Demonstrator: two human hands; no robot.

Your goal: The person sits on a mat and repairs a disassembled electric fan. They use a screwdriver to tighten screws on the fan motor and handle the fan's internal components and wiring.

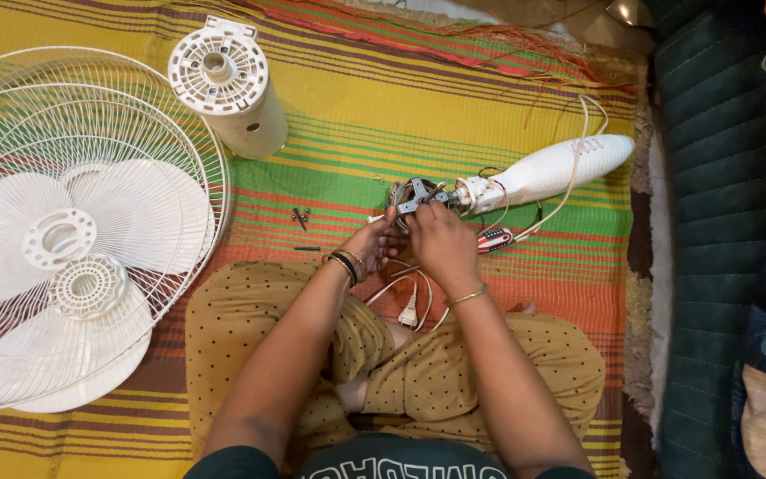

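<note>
Striped floor mat, fan parts spread about. Your left hand (372, 241) and right hand (441, 238) both grip the bare fan motor (414, 197), still wired to the white neck housing (551, 170). Motor work under way; loose screws (301, 215) lie near.

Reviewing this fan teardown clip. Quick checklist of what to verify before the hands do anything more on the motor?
1. Both hands on the motor: ok, left hand and right hand meet at it.
2. Motor joined to the white neck housing: ok, wires run between them.
3. Plug out of any socket: ok, it lies loose on the mat.
4. Loose screws in view: ok, left of the left hand.
5. Blade and grille clear of the work: ok, far left.
6. Tool in hand: cannot tell, fingers hide it.
</note>
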